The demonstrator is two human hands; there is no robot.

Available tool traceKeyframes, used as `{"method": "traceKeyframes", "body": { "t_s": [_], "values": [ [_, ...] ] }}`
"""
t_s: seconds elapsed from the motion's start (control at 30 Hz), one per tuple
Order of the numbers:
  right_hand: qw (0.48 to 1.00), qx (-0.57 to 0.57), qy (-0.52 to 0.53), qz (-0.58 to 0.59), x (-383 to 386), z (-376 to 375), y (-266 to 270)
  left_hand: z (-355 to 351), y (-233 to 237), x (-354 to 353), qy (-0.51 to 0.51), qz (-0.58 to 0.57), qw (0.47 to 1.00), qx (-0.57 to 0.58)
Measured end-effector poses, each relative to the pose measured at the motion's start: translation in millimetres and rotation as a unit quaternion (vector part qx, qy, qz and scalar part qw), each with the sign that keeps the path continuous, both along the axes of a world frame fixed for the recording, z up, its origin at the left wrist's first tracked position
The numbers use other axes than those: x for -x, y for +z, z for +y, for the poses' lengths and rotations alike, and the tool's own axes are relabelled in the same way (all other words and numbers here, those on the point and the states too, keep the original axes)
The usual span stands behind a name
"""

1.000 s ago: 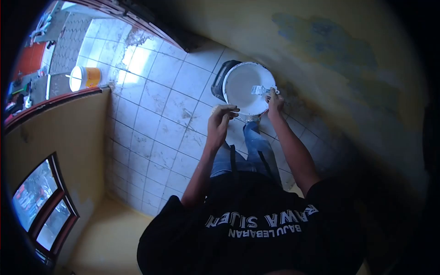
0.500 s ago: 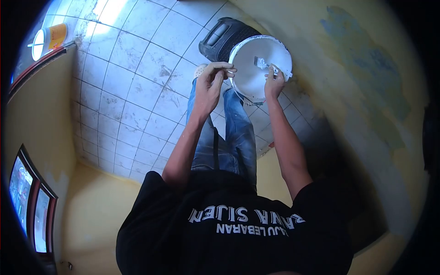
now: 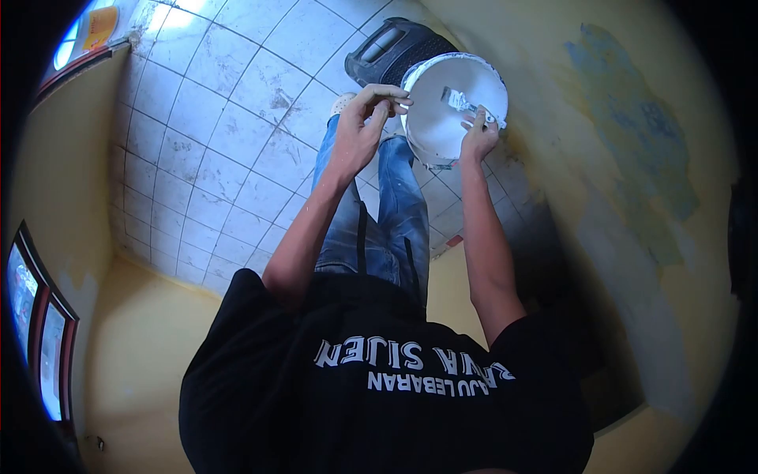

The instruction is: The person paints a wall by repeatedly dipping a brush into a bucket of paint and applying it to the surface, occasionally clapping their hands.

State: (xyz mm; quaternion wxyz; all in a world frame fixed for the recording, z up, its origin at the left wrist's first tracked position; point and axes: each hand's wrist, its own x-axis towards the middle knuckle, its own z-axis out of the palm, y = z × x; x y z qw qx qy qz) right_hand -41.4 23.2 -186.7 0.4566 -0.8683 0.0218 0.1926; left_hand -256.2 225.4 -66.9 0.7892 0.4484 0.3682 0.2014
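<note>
My right hand (image 3: 479, 142) is closed around the handle of a paintbrush (image 3: 458, 99), its bristles coated white and pointing left. The brush is over the mouth of a white bucket (image 3: 502, 75), whose inside looks white with paint. At the bucket's left rim, my left hand (image 3: 363, 122) has its fingers stretched toward the rim, loosely bent, the thumb below them. No object shows in the left hand. Paint marks whiten the rim, and a wire handle hangs at its near side.
A black portable speaker (image 3: 399, 51) stands just behind the bucket. Smudged white tiles (image 3: 213, 126) cover the floor. On the right, a yellow wall (image 3: 553, 103) bears a grey-green patch (image 3: 639, 150). An orange and white container (image 3: 100, 29) is at the far left, beyond a ledge.
The view has shifted slightly. The brush has turned and more of its handle shows, still in my right hand. My left hand sits a little farther up along the bucket's rim.
</note>
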Motion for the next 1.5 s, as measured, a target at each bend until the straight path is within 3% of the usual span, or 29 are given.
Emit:
{"method": "traceKeyframes", "body": {
  "t_s": [0.13,0.3,0.47,0.67,0.8,0.93,1.03,1.13,1.2,1.3,1.37,1.43,1.5],
  "values": [
    [0.990,-0.100,0.090,0.036,-6,-13,-5,-11,9,3,-0.012,-0.010,1.000,-0.005],
    [0.958,0.008,0.287,0.022,-20,-13,4,-25,-1,22,-0.019,0.009,0.999,-0.027],
    [0.873,0.113,0.474,-0.019,-39,-11,3,-27,-8,41,-0.008,0.006,0.999,-0.039],
    [0.843,0.116,0.525,-0.002,-39,-1,-6,-32,1,52,0.023,0.016,0.998,-0.047],
    [0.894,0.115,0.423,-0.095,-44,6,0,-45,8,53,0.022,0.021,0.997,-0.066],
    [0.952,0.155,0.254,-0.073,-35,6,18,-62,19,55,0.029,0.018,0.997,-0.073],
    [0.927,0.201,0.272,-0.164,-53,-23,-31,-73,32,52,0.026,0.025,0.995,-0.092],
    [0.935,0.181,0.253,-0.174,-58,-32,-38,-83,52,50,0.030,0.030,0.994,-0.099],
    [0.974,0.146,0.169,-0.044,-42,-24,30,-92,73,51,0.030,0.042,0.994,-0.098],
    [0.999,0.021,-0.003,-0.037,-50,-40,66,-99,118,46,0.036,0.034,0.992,-0.117],
    [0.984,-0.086,-0.157,0.010,-50,-49,88,-102,159,43,0.031,0.016,0.989,-0.142],
    [0.968,-0.128,-0.175,0.127,-64,-80,92,-109,194,32,0.028,-0.011,0.988,-0.149],
    [0.913,-0.279,-0.245,0.172,-58,-99,100,-115,226,22,0.009,-0.041,0.984,-0.175]
  ]
}}
